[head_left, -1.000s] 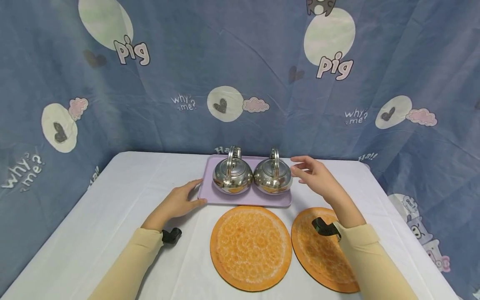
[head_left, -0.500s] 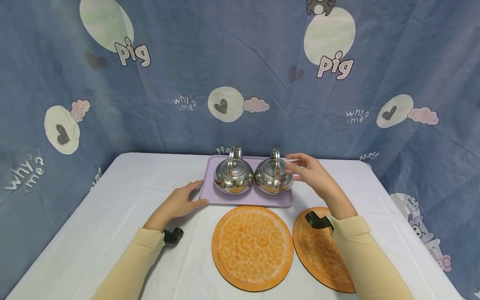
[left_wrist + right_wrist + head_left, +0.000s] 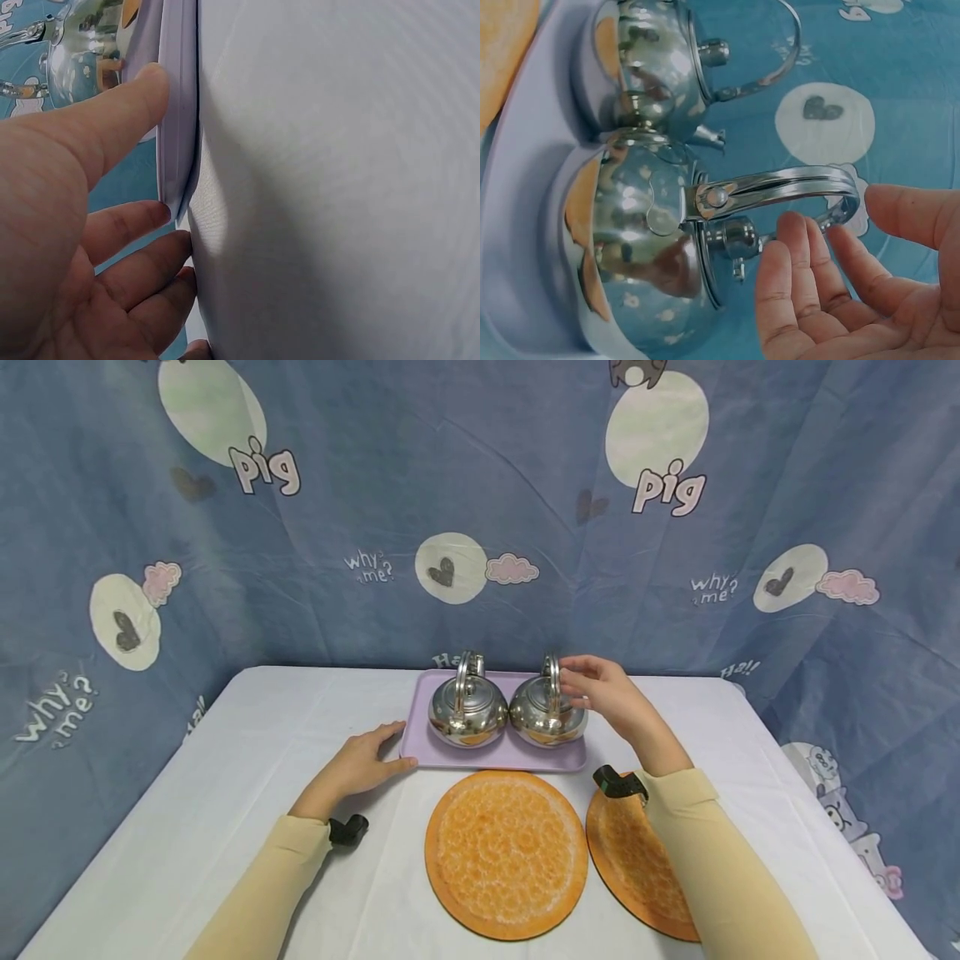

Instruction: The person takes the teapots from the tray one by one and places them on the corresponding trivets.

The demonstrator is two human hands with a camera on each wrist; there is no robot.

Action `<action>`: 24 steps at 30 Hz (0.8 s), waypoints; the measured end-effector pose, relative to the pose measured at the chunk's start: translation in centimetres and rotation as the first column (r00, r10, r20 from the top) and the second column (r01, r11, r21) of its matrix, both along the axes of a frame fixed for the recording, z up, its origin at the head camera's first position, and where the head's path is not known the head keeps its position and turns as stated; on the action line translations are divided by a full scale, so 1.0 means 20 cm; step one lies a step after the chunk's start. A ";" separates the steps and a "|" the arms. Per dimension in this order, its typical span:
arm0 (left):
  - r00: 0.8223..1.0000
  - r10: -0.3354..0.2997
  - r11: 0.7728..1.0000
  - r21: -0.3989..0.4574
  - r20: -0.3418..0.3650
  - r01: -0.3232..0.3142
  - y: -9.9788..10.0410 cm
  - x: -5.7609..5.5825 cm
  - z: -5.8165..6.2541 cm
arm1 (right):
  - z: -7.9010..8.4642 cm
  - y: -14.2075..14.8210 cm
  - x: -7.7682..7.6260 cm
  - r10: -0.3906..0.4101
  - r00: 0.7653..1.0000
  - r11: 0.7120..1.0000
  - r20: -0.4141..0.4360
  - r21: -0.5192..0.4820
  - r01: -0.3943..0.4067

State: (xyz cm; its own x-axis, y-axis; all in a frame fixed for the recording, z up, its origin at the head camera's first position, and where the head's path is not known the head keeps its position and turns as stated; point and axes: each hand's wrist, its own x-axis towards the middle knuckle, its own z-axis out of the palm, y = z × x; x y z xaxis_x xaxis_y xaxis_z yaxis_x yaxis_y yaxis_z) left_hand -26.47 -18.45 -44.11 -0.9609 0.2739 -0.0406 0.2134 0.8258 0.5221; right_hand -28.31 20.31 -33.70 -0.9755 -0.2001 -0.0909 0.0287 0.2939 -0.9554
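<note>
Two shiny metal kettles, the left kettle [image 3: 468, 717] and the right kettle [image 3: 546, 720], stand side by side on a purple tray [image 3: 495, 758]. My left hand [image 3: 358, 765] lies at the tray's left side, thumb near the front corner and a fingertip at the left rim. In the left wrist view its thumb touches the tray's edge [image 3: 178, 112], with the other fingers relaxed. My right hand [image 3: 609, 695] is beside the right kettle's arched handle [image 3: 810, 180]. Its fingers are loosely bent around the handle, thumb apart from them; the grip has not closed.
Two round orange mats, one in the middle [image 3: 506, 856] and one to the right [image 3: 637, 860], lie in front of the tray, the right one partly under my sleeve. A white cloth [image 3: 225, 760] covers the table. Behind hangs a blue patterned curtain [image 3: 480, 468].
My right hand has moved left and slightly away from me, from beside the right kettle to its handle. The left hand, tray and kettles have stayed in place.
</note>
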 end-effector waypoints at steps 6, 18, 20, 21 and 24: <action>1.000 -0.001 1.000 0.001 0.004 0.001 0.00 0.00 0.00 | 0.01 -0.02 -0.03 -0.017 0.999 0.999 0.031 -0.027 0.018; 1.000 0.014 1.000 -0.009 0.004 -0.014 0.00 0.00 0.01 | 0.03 -0.06 -0.06 -0.024 0.997 0.998 0.072 -0.061 0.028; 1.000 0.015 1.000 -0.012 0.001 -0.014 0.00 0.00 0.01 | 0.03 -0.06 -0.07 -0.029 0.997 0.998 0.072 -0.057 0.034; 1.000 0.015 1.000 -0.014 -0.001 -0.015 0.00 0.00 0.01 | 0.03 -0.07 -0.07 -0.033 0.997 0.998 0.071 -0.059 0.037; 1.000 0.019 1.000 -0.011 0.002 -0.019 0.00 0.00 0.01 | 0.03 -0.07 -0.07 -0.037 0.997 0.997 0.061 -0.059 0.041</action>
State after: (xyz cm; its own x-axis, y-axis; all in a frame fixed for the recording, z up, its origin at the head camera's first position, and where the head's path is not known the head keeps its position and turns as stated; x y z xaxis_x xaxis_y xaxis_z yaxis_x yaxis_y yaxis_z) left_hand -26.42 -18.38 -43.95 -0.9659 0.2547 -0.0461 0.1959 0.8357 0.5131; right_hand -29.69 18.92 -33.17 -0.9758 -0.1689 -0.1386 0.0970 0.2331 -0.9676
